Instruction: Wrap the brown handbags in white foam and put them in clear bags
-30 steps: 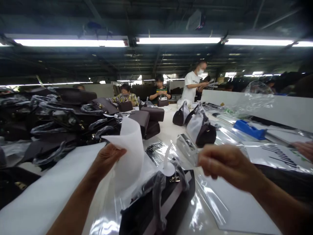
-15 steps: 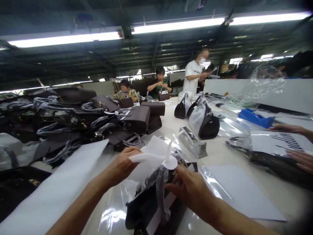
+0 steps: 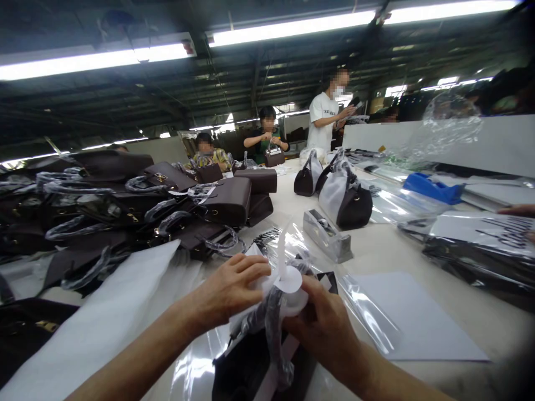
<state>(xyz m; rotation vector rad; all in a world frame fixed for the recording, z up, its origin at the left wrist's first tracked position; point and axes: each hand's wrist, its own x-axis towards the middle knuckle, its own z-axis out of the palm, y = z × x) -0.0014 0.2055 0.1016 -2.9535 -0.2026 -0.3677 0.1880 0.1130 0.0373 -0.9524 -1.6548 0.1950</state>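
Below the centre of the head view is a black handbag (image 3: 240, 365) with plastic-wrapped handles (image 3: 273, 328). A round white tag (image 3: 289, 279) with a thin upright white strip (image 3: 282, 248) sits at the top of the handles. My right hand (image 3: 324, 320) has its thumb and forefinger closed on white wrapping (image 3: 295, 301) just under the tag. Curled fingers of my left hand (image 3: 234, 284) are at the left side of the handles, over white paper; their tips are partly hidden, so what they grip cannot be made out.
Dark brown handbags (image 3: 229, 200) are piled at the left, behind white foam sheets (image 3: 100, 312). A tape dispenser (image 3: 328, 236), wrapped bags (image 3: 345, 200), a blue holder (image 3: 432, 188) and white sheets (image 3: 418, 317) lie ahead and right. Another person's hand (image 3: 520, 210) is at the right edge beside a packed bag (image 3: 480, 250).
My left hand has moved right, closer to the handles, and the white piece stretched between my hands is now bunched at them. The other person's hands have drawn back to the right.
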